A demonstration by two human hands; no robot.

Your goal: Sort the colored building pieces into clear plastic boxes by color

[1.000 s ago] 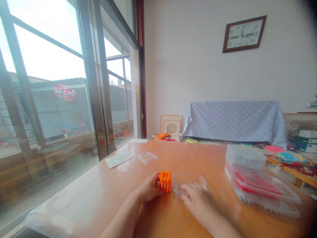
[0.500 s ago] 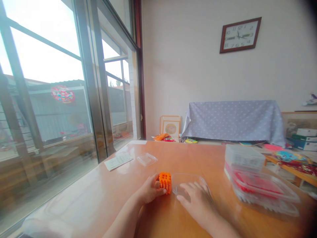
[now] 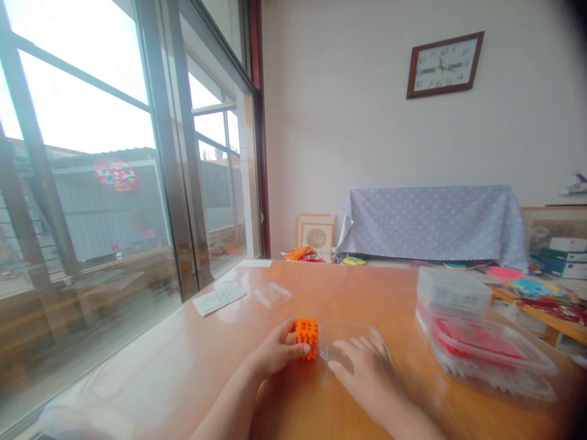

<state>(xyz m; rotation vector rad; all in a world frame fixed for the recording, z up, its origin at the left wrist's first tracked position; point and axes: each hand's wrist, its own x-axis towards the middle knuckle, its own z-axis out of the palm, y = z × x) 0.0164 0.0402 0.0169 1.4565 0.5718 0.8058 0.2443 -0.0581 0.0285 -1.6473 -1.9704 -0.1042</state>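
Note:
My left hand [image 3: 280,349] grips an orange block structure [image 3: 307,339] with toothed edges and square holes, near the middle of the wooden table [image 3: 275,397]. Its thumb presses the near side, while the other fingers are partly hidden behind the piece. Just to the right lies a shallow clear plastic container [image 3: 326,333]. My right hand [image 3: 367,366] rests over that container's near part with its fingers spread, and nothing shows in its grasp. Whether the fingertips touch the plastic, I cannot tell.
Stacked clear containers [image 3: 452,293], one holding red pieces [image 3: 477,342], stand at the right. A small clear lid [image 3: 273,294] and a printed paper sheet [image 3: 219,298] lie farther back on the left. Window panes [image 3: 92,183] border the table's left side.
The orange block structure has shifted and turned very slightly in my left hand. My right hand stays almost where it was.

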